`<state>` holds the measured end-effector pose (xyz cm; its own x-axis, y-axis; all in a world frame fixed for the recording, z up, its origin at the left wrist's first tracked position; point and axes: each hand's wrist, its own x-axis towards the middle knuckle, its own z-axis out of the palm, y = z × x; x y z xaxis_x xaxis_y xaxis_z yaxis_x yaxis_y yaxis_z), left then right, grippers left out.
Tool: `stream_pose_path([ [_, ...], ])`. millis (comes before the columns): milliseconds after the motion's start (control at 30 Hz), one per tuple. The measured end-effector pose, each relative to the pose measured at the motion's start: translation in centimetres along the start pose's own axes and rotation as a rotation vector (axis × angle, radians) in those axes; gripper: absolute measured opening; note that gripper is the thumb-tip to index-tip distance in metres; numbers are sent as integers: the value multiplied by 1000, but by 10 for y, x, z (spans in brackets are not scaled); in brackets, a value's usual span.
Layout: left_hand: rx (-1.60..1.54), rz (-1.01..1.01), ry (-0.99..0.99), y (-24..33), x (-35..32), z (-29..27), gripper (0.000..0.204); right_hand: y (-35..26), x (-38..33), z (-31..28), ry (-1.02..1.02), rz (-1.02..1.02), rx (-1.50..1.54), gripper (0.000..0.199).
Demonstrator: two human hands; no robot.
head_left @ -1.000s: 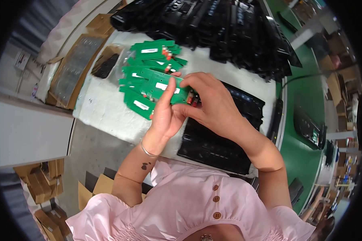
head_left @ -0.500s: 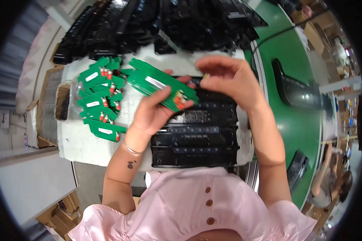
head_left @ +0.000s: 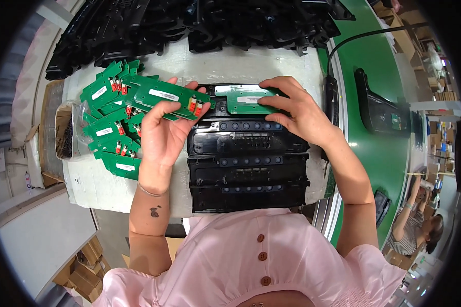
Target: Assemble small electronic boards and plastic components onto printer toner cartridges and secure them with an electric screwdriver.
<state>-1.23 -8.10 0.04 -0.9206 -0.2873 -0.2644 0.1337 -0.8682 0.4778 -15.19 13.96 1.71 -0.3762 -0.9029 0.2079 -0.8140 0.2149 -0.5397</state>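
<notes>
The right hand [head_left: 297, 110] presses a green rectangular circuit board with a white label [head_left: 248, 100] flat into the topmost black plastic housing panel [head_left: 248, 140] of a stack near the front edge of the white-covered bench [head_left: 251, 64], fingers spread across the board's right end. The left hand [head_left: 164, 133] pinches a second green circuit board with red connectors [head_left: 169, 96] between thumb and fingertips, raised over the bench's middle. A fan of loose green boards [head_left: 110, 128] lies at the bench's left edge. Seating the board well probably calls for aligning its edges inside the recess first, then pressing evenly.
</notes>
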Motion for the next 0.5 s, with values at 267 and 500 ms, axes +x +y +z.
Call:
stream_pose_path([
  [267, 2, -5, 41, -3, 2, 1, 49, 16, -2, 6, 46, -15, 2, 29],
  [500, 34, 5, 65, -3, 3, 5, 52, 21, -16, 5, 115, 30, -110, 22],
])
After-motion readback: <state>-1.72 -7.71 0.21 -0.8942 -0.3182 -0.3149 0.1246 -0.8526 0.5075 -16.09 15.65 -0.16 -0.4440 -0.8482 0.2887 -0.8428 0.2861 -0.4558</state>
